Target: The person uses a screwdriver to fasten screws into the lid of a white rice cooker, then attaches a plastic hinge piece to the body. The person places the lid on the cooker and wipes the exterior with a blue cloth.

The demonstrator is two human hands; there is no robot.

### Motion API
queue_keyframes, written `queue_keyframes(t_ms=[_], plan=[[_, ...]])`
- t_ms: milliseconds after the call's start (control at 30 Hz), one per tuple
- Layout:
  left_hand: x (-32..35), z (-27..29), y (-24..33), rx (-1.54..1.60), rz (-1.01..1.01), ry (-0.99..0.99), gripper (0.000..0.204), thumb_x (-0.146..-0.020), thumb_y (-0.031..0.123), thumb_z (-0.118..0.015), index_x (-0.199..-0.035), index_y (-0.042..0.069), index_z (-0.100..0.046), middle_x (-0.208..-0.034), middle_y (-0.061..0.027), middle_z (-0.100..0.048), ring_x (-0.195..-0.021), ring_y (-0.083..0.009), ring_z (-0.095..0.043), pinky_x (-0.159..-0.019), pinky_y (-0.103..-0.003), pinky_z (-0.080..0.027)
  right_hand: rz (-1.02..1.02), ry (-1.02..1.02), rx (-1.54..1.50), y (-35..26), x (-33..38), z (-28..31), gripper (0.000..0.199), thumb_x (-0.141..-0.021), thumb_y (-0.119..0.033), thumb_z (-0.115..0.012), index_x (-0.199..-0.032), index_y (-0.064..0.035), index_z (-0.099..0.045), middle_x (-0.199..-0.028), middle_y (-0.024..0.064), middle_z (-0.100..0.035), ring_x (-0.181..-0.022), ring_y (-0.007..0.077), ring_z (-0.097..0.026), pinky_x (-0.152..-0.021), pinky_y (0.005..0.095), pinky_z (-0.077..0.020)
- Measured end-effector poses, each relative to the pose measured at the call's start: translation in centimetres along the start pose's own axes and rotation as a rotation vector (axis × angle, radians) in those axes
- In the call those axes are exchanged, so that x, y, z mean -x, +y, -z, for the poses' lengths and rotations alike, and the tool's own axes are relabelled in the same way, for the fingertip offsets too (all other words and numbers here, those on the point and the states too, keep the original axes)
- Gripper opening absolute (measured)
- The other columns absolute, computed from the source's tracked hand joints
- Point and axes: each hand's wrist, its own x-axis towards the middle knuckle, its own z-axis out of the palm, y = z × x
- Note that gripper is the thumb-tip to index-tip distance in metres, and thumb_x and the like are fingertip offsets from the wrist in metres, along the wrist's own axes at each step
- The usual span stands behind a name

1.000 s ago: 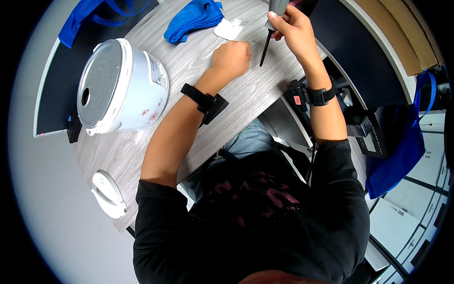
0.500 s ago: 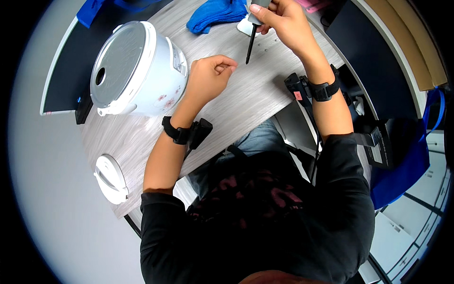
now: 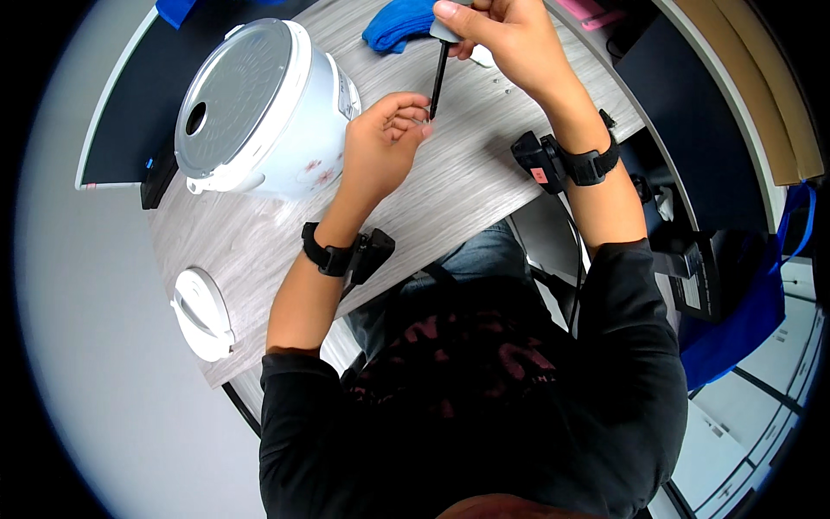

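Note:
My right hand (image 3: 510, 43) grips a screwdriver (image 3: 439, 82) by its grey handle, the black shaft pointing down. The tip reaches the fingertips of my left hand (image 3: 385, 147). Those fingers are curled with thumb and forefinger close together; a tiny shiny bit shows there, too small to name. Just left of that hand, a white rice cooker (image 3: 290, 160) with a flower pattern stands on the table, its round grey top (image 3: 238, 91) having a dark hole at one side. A few tiny metal pieces (image 3: 508, 92) lie on the table below my right hand.
A blue cloth (image 3: 393, 26) lies at the far side, with a white object (image 3: 482, 57) partly behind my right hand. On the left table edge rests a white oval part (image 3: 203, 313). A dark partition (image 3: 692, 104) borders the right; a blue bag (image 3: 735, 316) hangs beyond it.
The screwdriver has come down and left, its tip now at my left fingertips. My left hand has turned slightly, its fingers spreading a little. The view has shifted slightly.

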Motion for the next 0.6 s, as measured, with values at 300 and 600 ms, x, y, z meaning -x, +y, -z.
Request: queue_keyframes(t_ms=[300,600], plan=[[0.14,0.48,-0.37,0.044,-0.027,0.019,0.033,-0.09,-0.008,-0.071,-0.122,-0.008,-0.063,-0.106,-0.0129,-0.073,-0.093,-0.0112,-0.068,-0.082,-0.022,-0.057,0.007,-0.015,-0.012,0.55,-0.32,-0.69,0.023,-0.096,-0.006,-0.068,-0.118,-0.0013,-0.06,-0.085,-0.0004,-0.063,-0.069,0.0059,-0.059,-0.061,0.0215,-0.0494],[0.12,0.71,-0.77,0.07,-0.064,0.032,0.03,-0.09,-0.009,-0.07,-0.119,-0.007,-0.064,-0.105,-0.0132,-0.073,-0.094,-0.013,-0.069,-0.082,-0.024,-0.058,0.02,-0.031,-0.052,0.95,-0.36,-1.12,0.025,-0.096,-0.006,-0.069,-0.119,-0.0008,-0.059,-0.089,0.0002,-0.064,-0.073,0.0063,-0.06,-0.064,0.0225,-0.0511]])
